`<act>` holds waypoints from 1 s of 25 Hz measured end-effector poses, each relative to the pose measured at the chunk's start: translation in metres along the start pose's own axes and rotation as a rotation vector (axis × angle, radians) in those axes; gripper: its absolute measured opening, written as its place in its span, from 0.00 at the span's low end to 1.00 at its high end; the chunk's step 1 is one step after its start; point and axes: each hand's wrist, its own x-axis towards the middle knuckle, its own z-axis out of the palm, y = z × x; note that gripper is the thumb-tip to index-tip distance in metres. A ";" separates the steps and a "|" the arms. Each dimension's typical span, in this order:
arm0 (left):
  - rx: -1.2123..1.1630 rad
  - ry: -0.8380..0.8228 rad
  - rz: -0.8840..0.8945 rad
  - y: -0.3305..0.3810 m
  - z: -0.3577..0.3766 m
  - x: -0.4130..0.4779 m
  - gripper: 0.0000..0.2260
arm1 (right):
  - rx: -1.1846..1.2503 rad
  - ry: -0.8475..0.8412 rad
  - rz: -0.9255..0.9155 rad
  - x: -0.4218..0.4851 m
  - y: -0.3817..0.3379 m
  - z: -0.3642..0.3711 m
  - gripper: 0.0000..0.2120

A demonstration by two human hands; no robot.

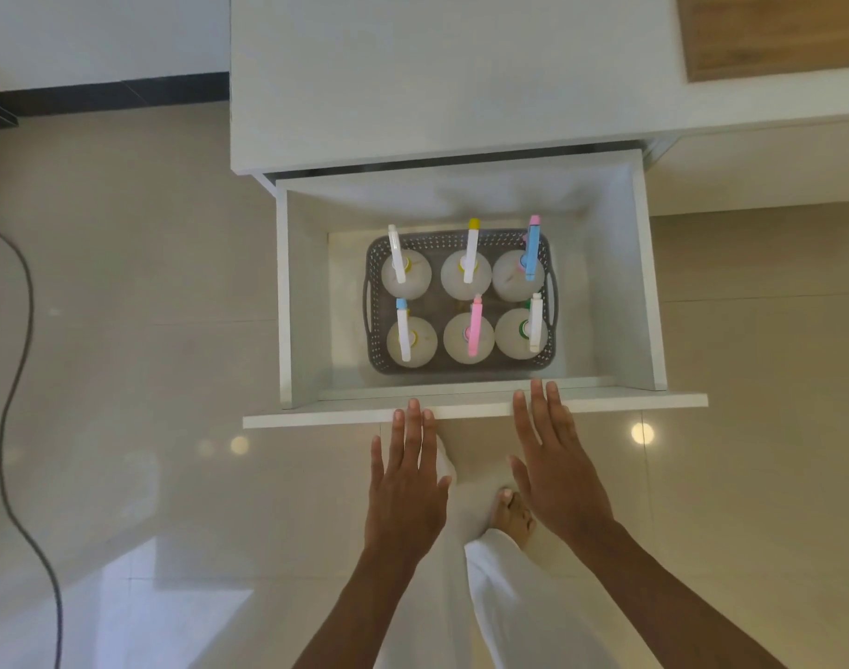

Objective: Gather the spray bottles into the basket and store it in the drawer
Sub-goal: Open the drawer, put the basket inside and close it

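Observation:
A grey perforated basket [547, 248] rests on the floor of the open white drawer [649, 301]. Several clear spray bottles stand upright in it in two rows, with heads in white [396, 255], yellow and white [471, 253], blue and pink [531, 251], pink [474, 326] and other colours. My left hand [408, 480] is flat with fingers apart, its fingertips at the drawer's front panel [316, 418]. My right hand [555, 463] is also flat and spread, fingertips over the same front edge. Neither hand holds anything.
The drawer sticks out from a white cabinet [437, 74] whose top is bare. A wooden board [775, 36] lies at the top right. A grey cable [15, 330] trails over the glossy tiled floor on the left. My bare foot [512, 516] and white garment are below the drawer.

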 end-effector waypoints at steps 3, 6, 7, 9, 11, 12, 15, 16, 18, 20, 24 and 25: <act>-0.023 -0.015 0.001 -0.001 -0.004 0.007 0.37 | -0.018 -0.018 0.008 0.008 0.001 -0.002 0.38; -0.024 -0.025 0.006 -0.003 -0.010 0.022 0.37 | -0.056 -0.043 0.018 0.023 0.003 -0.008 0.39; -0.026 -0.022 0.005 -0.003 -0.014 0.028 0.36 | -0.058 -0.050 0.021 0.028 0.003 -0.011 0.39; -0.025 -0.012 0.010 -0.004 -0.022 0.040 0.36 | -0.064 -0.061 0.030 0.043 0.004 -0.019 0.39; -0.020 -0.010 0.021 -0.005 -0.031 0.053 0.36 | -0.083 -0.072 0.036 0.057 0.004 -0.027 0.40; -0.018 -0.010 0.024 -0.007 -0.036 0.061 0.36 | -0.086 -0.083 0.036 0.066 0.005 -0.032 0.40; -0.017 -0.014 0.038 -0.012 -0.051 0.089 0.37 | -0.088 -0.114 0.036 0.095 0.007 -0.049 0.41; -0.021 -0.012 0.043 -0.014 -0.057 0.098 0.37 | -0.086 -0.121 0.038 0.105 0.007 -0.055 0.41; -0.021 0.002 0.052 -0.018 -0.067 0.116 0.39 | -0.081 -0.123 0.054 0.124 0.007 -0.065 0.40; -0.024 0.008 0.062 -0.022 -0.076 0.135 0.40 | -0.088 -0.107 0.060 0.142 0.008 -0.073 0.39; -0.029 0.040 0.080 -0.024 -0.097 0.168 0.37 | -0.121 -0.071 0.061 0.177 0.012 -0.088 0.40; -0.030 0.054 0.085 -0.024 -0.102 0.176 0.36 | -0.118 -0.064 0.058 0.186 0.013 -0.090 0.40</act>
